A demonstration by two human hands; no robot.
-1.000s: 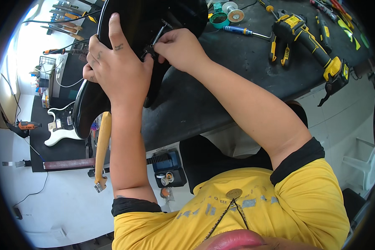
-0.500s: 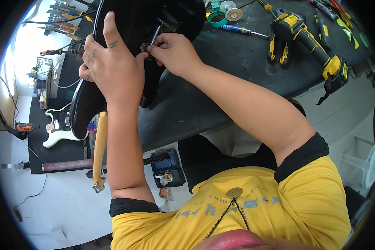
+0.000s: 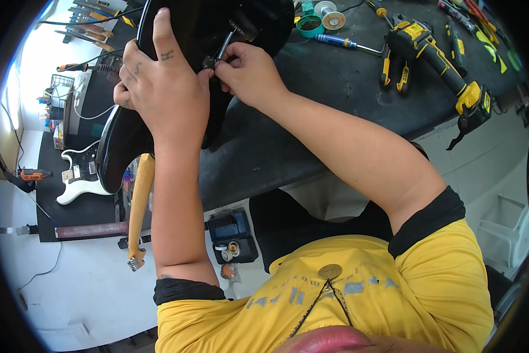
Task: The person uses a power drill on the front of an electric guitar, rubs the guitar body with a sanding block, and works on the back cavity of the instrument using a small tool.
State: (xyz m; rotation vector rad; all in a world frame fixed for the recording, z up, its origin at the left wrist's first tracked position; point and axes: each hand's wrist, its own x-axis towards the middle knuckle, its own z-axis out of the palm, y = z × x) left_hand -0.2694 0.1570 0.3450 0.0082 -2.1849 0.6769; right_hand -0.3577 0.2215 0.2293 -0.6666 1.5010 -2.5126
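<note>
A glossy black guitar body point(image 3: 217, 17) is tilted up on the bench. My left hand point(image 3: 173, 94) rests across it, index finger stretched along the surface and other fingers bent over its left side. The left thumb reaches toward the fingertips of my right hand point(image 3: 249, 73). These are pinched at a small dark metal part point(image 3: 209, 62), beside a slim shiny metal rod point(image 3: 224, 44) lying over the body's recess. My fingers hide much of the small part, so its exact kind cannot be told.
On the black bench point(image 3: 335, 112) to the right lie a blue-handled screwdriver point(image 3: 335, 40), a yellow-black power tool point(image 3: 435, 59), pliers point(image 3: 394, 73) and a solder spool point(image 3: 333, 19). At left are a white guitar body point(image 3: 79, 185) and a wooden guitar neck point(image 3: 141, 194).
Both hands and the black guitar body sit slightly further right in the picture, with a small shift of view. The pinch at the small metal part stays the same.
</note>
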